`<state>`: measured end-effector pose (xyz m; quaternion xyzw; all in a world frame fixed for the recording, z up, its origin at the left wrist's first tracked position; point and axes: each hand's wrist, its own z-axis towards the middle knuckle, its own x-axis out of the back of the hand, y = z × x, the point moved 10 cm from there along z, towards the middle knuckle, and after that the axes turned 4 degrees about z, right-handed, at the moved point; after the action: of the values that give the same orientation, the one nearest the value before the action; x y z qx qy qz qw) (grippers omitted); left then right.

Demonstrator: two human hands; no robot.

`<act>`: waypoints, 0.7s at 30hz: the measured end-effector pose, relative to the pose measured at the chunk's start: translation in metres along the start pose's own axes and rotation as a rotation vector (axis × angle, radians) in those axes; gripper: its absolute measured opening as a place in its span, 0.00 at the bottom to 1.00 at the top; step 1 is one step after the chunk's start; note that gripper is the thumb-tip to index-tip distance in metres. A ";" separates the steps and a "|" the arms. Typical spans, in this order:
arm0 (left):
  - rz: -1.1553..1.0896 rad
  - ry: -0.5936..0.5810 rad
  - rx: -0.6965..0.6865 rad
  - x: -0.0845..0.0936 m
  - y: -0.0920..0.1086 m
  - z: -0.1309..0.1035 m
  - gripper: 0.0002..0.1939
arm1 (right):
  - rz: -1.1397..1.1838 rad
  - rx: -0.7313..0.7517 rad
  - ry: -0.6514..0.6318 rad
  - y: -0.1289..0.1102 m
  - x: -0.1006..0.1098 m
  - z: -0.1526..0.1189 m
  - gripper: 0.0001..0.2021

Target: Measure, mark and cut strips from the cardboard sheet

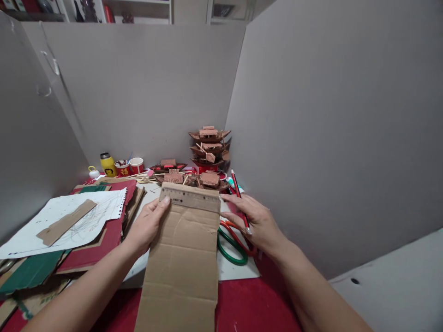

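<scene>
A long piece of brown cardboard (185, 258) stretches toward me in the head view. Across its far end lies a clear ruler (194, 200). My left hand (147, 224) grips the cardboard's left edge, its thumb pressing on the ruler's left end and its other fingers hidden beneath. My right hand (258, 221) is at the right end of the ruler, fingers reaching to the cardboard's edge. A red and black pencil (236, 185) is held in that hand, its sharpened tip pointing up and away. Scissors with green and orange handles (232, 254) lie partly under the cardboard and right hand.
Brown model boats (209, 147) are stacked at the back, with more boats (173, 177) before them. A yellow bottle (108, 164) and two paper cups (136, 164) stand at back left. Paper (69, 216) and cardboard sheets pile up left. Grey panels (328, 138) enclose the red-covered table (256, 304).
</scene>
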<state>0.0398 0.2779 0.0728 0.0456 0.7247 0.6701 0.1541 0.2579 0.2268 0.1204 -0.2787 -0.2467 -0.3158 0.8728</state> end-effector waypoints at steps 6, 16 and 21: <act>-0.020 0.037 -0.022 0.005 0.002 -0.001 0.21 | 0.190 -0.147 0.146 0.008 0.014 -0.002 0.21; -0.047 0.149 -0.030 0.021 0.001 -0.004 0.23 | 1.044 -0.662 0.767 0.049 -0.007 -0.041 0.13; -0.076 0.151 -0.045 0.023 0.004 -0.006 0.22 | 1.177 -0.652 0.589 0.031 -0.045 -0.045 0.16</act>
<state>0.0156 0.2792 0.0738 -0.0360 0.7201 0.6815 0.1255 0.2603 0.2363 0.0508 -0.5143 0.2950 0.0861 0.8007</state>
